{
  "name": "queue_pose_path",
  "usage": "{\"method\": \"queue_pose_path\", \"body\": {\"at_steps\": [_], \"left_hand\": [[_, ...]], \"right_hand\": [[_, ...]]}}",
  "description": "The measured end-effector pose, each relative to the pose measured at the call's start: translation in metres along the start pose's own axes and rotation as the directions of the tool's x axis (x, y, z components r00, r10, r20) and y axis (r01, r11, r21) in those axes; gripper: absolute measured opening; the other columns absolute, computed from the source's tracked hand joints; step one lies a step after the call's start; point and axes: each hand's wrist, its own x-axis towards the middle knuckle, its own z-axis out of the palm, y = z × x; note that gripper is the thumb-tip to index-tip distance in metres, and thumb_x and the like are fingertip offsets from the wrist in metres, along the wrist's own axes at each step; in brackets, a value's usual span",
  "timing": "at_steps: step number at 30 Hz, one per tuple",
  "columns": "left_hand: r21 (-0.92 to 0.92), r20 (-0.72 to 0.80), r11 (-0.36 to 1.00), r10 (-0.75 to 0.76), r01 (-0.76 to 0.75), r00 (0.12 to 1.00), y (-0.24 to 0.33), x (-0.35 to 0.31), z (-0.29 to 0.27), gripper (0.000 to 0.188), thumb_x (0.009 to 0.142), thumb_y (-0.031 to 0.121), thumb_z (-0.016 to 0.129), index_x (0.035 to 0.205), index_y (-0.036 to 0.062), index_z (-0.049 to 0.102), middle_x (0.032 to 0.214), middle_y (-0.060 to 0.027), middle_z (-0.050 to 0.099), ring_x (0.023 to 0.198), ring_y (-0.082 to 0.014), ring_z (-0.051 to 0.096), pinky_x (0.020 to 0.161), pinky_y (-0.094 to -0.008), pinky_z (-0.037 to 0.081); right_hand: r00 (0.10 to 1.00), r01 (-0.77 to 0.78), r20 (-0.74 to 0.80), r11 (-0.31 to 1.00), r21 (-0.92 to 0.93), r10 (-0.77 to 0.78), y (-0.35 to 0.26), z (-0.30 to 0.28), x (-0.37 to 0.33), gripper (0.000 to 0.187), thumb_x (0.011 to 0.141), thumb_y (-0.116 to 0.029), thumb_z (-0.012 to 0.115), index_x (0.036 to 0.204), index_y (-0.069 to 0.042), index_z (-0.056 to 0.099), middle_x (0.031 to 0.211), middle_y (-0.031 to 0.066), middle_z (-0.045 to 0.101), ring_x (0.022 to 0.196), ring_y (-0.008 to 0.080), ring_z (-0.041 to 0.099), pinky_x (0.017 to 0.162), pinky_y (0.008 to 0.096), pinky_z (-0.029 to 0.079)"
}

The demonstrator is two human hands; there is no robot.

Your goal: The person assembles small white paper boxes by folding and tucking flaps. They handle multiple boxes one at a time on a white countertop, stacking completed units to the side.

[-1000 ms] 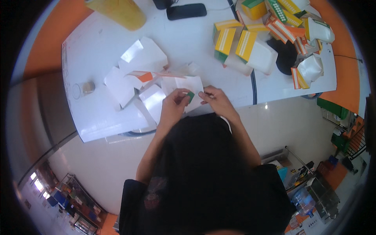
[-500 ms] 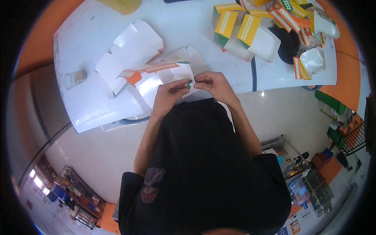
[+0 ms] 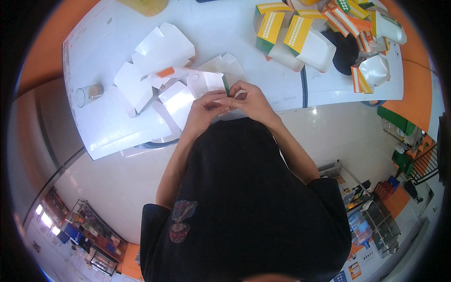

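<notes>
Close to the table's front edge, both hands pinch the near corner of a partly folded paper food box (image 3: 203, 83). Its inside is white, with a green strip along the right side and an orange patch at its far left. My left hand (image 3: 205, 109) has its fingers closed at the corner. My right hand (image 3: 247, 100) meets it from the right, fingers bent and pressed on the green edge. The fingertips nearly touch and hide the corner itself. White unfolded box blanks (image 3: 164, 49) lie just beyond and to the left of the box.
A clear drinking glass (image 3: 89, 95) lies on its side at the table's left. Folded yellow, green and orange boxes (image 3: 307, 44) pile up at the far right, around a dark round object (image 3: 344, 52). A yellowish container (image 3: 143, 5) stands at the far edge.
The box has turned in my hands, so its printed orange panel shows less and more white faces up. My hands have come closer together at the corner.
</notes>
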Motion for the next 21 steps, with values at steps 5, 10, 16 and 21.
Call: {"method": "queue_pose_path", "body": {"at_steps": [5,10,16,21], "left_hand": [[0.058,0.005,0.998,-0.005,0.005,1.0,0.008,0.003,-0.003,0.027,0.096,0.01,0.074,0.12,-0.0014,0.07,0.117,-0.008,0.068,0.091,-0.0176,0.068,0.086,-0.0303,0.055],[0.056,-0.319,0.958,0.284,-0.281,0.904,0.022,0.028,0.012,0.034,0.095,0.023,0.076,0.117,-0.0008,0.065,0.103,-0.0094,0.069,0.096,-0.0183,0.066,0.089,-0.0315,0.052],[0.504,-0.464,0.863,0.231,0.041,0.856,0.031,0.05,0.007,0.048,0.077,0.033,0.091,0.097,-0.001,0.064,0.078,-0.0093,0.067,0.074,-0.0188,0.065,0.069,-0.0337,0.054],[0.617,-0.425,0.787,0.315,0.017,0.848,0.026,0.057,-0.007,0.047,0.072,0.03,0.091,0.091,-0.0005,0.061,0.074,-0.0128,0.064,0.067,-0.0268,0.063,0.064,-0.0387,0.052]], "right_hand": [[0.884,0.322,-0.273,0.917,-0.234,-0.38,-0.001,0.007,0.009,0.036,0.087,-0.007,0.08,0.118,-0.001,0.061,0.104,0.0094,0.068,0.078,0.0135,0.068,0.068,0.0299,0.056],[0.885,0.356,-0.195,0.883,-0.306,-0.424,-0.002,0.027,0.004,0.043,0.082,0.002,0.071,0.124,0.0,0.059,0.11,0.0133,0.065,0.082,0.0232,0.069,0.072,0.0355,0.057],[0.855,0.433,-0.073,0.782,-0.448,-0.514,0.005,0.043,0.005,0.045,0.079,0.004,0.067,0.124,-0.002,0.061,0.108,0.0149,0.062,0.088,0.0321,0.067,0.077,0.0414,0.057],[0.822,0.473,-0.053,0.731,-0.491,-0.567,0.016,0.046,0.005,0.041,0.079,0.009,0.066,0.119,-0.001,0.064,0.107,0.0126,0.064,0.085,0.0278,0.068,0.075,0.0377,0.057]]}}
